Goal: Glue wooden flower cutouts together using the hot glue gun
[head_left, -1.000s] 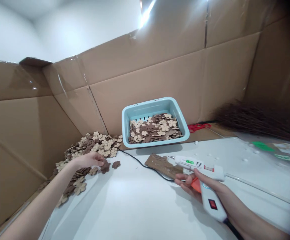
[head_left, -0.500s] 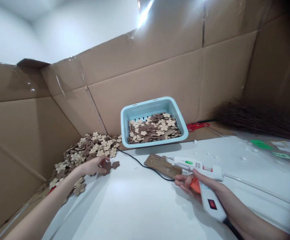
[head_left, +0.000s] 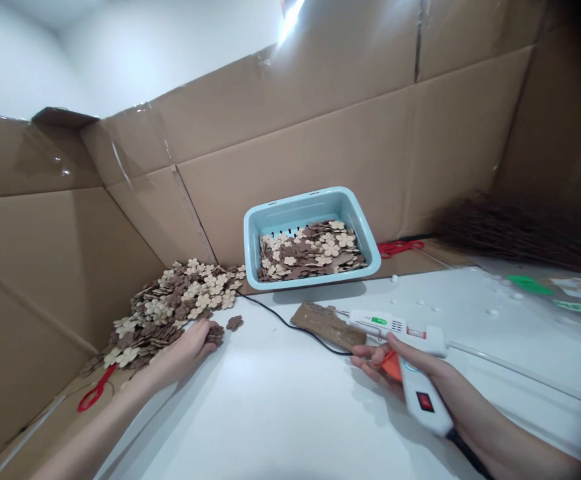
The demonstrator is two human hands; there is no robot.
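My left hand [head_left: 186, 349] rests at the near edge of a heap of small wooden flower cut-outs [head_left: 175, 307], fingers curled onto dark flower pieces [head_left: 215, 333]. One dark flower [head_left: 234, 323] lies alone just right of it. My right hand [head_left: 400, 370] grips a white hot glue gun [head_left: 410, 353] with an orange trigger and a red switch. Its nozzle points left over a brown cardboard scrap [head_left: 327, 325] on the white table [head_left: 280, 413].
A light blue plastic basket [head_left: 355, 220] holding more flower cut-outs stands against the cardboard wall [head_left: 320, 153]. A black cord [head_left: 290, 327] runs across the table. Red scissors [head_left: 397, 247] lie behind the basket, another red-handled tool [head_left: 95, 390] at left. Dark twigs [head_left: 515, 230] lie at right.
My left hand has slid down toward me along the heap's edge and curled onto dark flowers. The view shifted slightly, revealing the red tool at left. The glue gun stays put.
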